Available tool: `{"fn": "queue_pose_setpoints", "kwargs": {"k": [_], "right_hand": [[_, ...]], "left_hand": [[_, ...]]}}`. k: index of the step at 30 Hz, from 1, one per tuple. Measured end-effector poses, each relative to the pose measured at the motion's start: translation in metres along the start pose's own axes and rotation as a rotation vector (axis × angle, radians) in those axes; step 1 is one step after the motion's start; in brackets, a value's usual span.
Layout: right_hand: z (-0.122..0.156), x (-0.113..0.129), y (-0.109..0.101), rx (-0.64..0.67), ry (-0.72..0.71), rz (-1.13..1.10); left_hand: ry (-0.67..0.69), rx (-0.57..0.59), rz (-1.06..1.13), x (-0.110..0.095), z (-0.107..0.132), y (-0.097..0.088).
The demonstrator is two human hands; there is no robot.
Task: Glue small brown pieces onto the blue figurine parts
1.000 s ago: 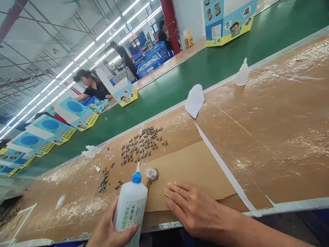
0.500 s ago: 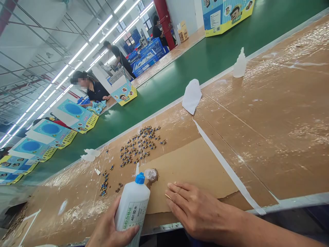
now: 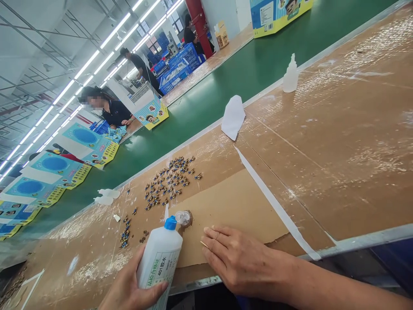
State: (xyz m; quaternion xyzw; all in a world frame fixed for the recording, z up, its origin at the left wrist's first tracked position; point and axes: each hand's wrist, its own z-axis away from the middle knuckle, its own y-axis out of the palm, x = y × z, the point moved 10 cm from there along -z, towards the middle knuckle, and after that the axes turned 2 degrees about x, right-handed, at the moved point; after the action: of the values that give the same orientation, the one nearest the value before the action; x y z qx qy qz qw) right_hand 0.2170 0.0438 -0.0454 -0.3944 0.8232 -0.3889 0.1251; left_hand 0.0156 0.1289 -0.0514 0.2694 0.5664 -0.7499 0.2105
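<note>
My left hand [image 3: 130, 282] is wrapped round a white plastic glue bottle [image 3: 160, 258] with a blue cap and a green label reading 401. The bottle leans, its cap beside a small clear cup [image 3: 183, 218] with a brownish base; I cannot tell whether they touch. That cup stands on a flat cardboard sheet [image 3: 238, 198]. Over the sheet's near edge lies my right hand [image 3: 234, 258], fingers together, with the pale tip of a thin wooden stick [image 3: 204, 244] poking out between them. Small blue-and-gold parts [image 3: 171, 178] are spread beyond the cup.
A white dropper bottle [image 3: 291, 75] stands at the back right, near a white paper piece [image 3: 233, 117]. More dropper bottles [image 3: 106, 196] lie at the left. Behind the table runs a green conveyor belt [image 3: 193, 107] with printed boxes [image 3: 151, 113]. A person [image 3: 112, 110] sits across it.
The whole view has shifted slightly, so everything appears a little further left. Both hands keep nearly the same pose, and the bottle stays beside the cup.
</note>
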Motion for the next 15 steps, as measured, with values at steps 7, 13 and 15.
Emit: {"fn": "queue_pose_setpoints", "kwargs": {"k": [7, 13, 15], "right_hand": [[0.0001, 0.0018, 0.0004, 0.022, -0.015, 0.000], [-0.0006, 0.0013, 0.0009, 0.033, -0.012, 0.003], [-0.0001, 0.0015, 0.0021, 0.035, -0.013, 0.003]], "left_hand": [[-0.020, -0.011, -0.022, -0.0046, 0.0021, -0.0040], [0.014, -0.014, -0.066, -0.0104, 0.0007, -0.0054], [0.016, -0.007, -0.082, -0.0083, -0.0001, -0.0050]]}}
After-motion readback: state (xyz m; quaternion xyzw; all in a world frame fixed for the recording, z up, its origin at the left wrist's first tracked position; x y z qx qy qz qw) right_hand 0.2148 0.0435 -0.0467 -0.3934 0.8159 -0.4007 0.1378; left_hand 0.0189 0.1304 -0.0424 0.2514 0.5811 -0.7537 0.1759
